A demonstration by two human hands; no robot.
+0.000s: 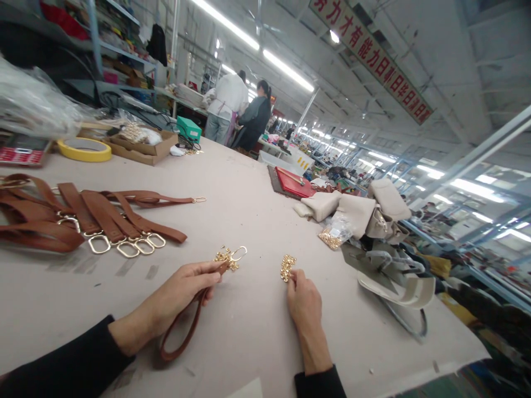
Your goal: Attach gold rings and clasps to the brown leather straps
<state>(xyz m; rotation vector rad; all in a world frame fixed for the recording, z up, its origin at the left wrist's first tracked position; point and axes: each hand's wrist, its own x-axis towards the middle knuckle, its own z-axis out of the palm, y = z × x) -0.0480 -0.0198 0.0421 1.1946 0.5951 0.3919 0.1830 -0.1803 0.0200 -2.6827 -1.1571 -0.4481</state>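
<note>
My left hand (193,287) is closed around a brown leather strap (182,340) that loops down below the fingers. At the strap's far end sits a gold oval ring (239,253). A small heap of gold metal pieces (224,257) lies just behind that end. With fingers bent together, my right hand (305,298) touches the near edge of a second heap of small gold pieces (287,266). Whether a piece is between its fingertips is too small to make out. More brown straps (108,213) with gold oval rings lie in a row at the left.
Back left are a yellow tape roll (85,149), a cardboard box (143,146) and a green box (189,129). On the right lie a red item (293,182), beige bag pieces (354,213) and a plastic bag of gold parts (333,236). Two people (228,105) stand beyond the table.
</note>
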